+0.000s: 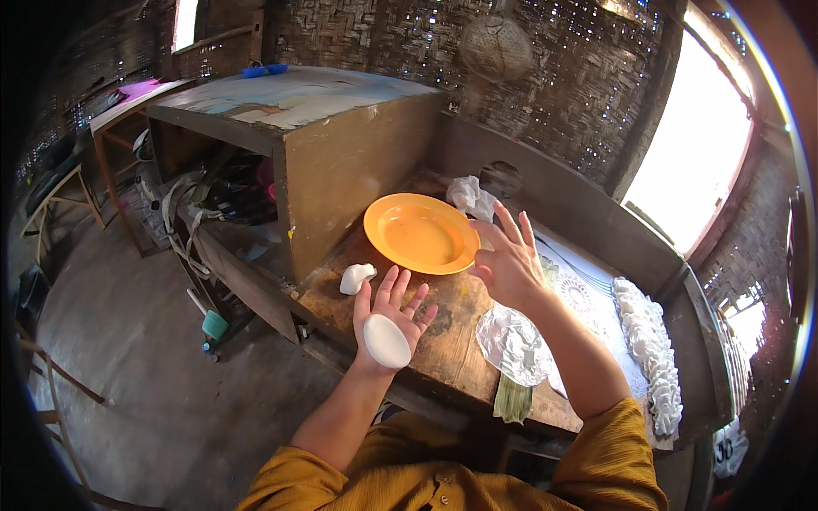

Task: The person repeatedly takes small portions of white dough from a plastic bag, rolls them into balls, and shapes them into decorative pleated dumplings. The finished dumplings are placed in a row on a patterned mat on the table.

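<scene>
My left hand (pixel 394 307) is palm up with its fingers spread, and a flat, smooth white oval disc (pixel 387 341) that looks like dough rests on the palm. Just beyond its fingertips, a rough white lump (pixel 357 278) of similar look sits on the wooden table (pixel 456 336). My right hand (pixel 514 262) is at the right rim of an orange plate (pixel 400 209). Its thumb and index finger curve apart near that rim, while the other fingers stretch upward. Whether they touch the plate I cannot tell.
A crumpled plastic bag (pixel 470 198) lies behind the plate. Right of it are a clear plastic sheet (pixel 514 345), a green leaf strip (pixel 513 400) and a row of ruffled white pieces (pixel 646 349). A brown wooden cabinet (pixel 354 175) rises on the left; a low board (pixel 554 175) borders the back.
</scene>
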Action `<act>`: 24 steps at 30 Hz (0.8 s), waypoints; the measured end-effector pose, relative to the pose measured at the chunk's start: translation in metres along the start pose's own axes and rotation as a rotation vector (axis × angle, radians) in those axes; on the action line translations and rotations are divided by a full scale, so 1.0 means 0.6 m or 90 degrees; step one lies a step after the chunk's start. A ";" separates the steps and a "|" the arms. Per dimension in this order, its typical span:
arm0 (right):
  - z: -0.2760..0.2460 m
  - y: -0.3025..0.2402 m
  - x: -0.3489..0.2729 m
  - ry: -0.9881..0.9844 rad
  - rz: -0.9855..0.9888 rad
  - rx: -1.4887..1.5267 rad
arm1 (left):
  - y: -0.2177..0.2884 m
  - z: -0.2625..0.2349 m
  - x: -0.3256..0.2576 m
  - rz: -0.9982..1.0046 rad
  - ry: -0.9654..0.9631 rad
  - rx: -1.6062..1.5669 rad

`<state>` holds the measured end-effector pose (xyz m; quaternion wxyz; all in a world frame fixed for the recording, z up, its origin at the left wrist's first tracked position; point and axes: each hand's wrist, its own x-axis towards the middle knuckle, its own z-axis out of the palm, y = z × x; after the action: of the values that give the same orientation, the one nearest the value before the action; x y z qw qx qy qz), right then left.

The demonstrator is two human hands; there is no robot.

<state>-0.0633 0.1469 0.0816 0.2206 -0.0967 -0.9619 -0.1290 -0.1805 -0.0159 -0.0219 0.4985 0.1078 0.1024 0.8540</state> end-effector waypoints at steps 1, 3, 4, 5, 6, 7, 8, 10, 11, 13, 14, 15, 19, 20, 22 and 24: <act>0.006 -0.003 0.003 -0.004 0.037 -0.013 | -0.001 0.001 -0.001 0.007 0.003 0.007; 0.017 -0.003 0.010 0.046 0.066 -0.024 | -0.002 0.003 -0.002 0.010 0.009 0.006; 0.023 -0.002 0.013 0.024 0.086 -0.020 | -0.002 0.004 -0.003 0.016 0.012 0.014; 0.029 0.001 0.016 0.030 0.094 -0.015 | -0.002 0.004 -0.003 0.013 0.012 0.005; 0.035 0.004 0.019 0.024 0.116 -0.002 | -0.002 0.004 -0.004 0.013 0.012 0.001; 0.040 0.007 0.021 0.007 0.134 0.037 | -0.001 0.003 -0.003 0.014 0.012 -0.003; 0.045 0.009 0.022 -0.022 0.165 0.086 | -0.002 0.001 -0.003 0.016 0.014 -0.005; 0.051 0.012 0.022 -0.026 0.160 0.112 | -0.003 -0.005 -0.001 0.024 0.012 -0.004; 0.051 0.013 0.023 -0.024 0.152 0.131 | -0.005 -0.008 0.001 0.022 0.024 -0.015; 0.044 0.008 0.025 -0.055 0.178 0.168 | -0.006 -0.011 0.003 0.032 0.025 -0.024; 0.036 0.003 0.026 -0.022 0.166 0.148 | -0.004 -0.009 0.002 0.009 -0.006 -0.044; 0.026 -0.004 0.027 -0.023 0.184 0.125 | 0.003 -0.005 0.000 -0.003 -0.039 -0.061; -0.019 -0.069 0.013 -0.185 0.313 0.219 | 0.080 0.032 -0.047 0.015 -0.168 -0.150; -0.027 -0.095 -0.003 -0.162 0.217 0.278 | 0.117 0.044 -0.069 0.067 -0.290 -0.119; -0.034 -0.146 -0.032 -0.208 0.040 0.347 | 0.199 0.069 -0.116 0.170 -0.418 -0.061; -0.035 -0.187 -0.056 -0.211 -0.053 0.491 | 0.269 0.090 -0.164 0.276 -0.464 0.014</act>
<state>-0.0523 0.0298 0.0617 0.0778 0.0126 -0.9653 0.2490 -0.2514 -0.1760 0.0670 0.3095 0.4271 -0.0962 0.8441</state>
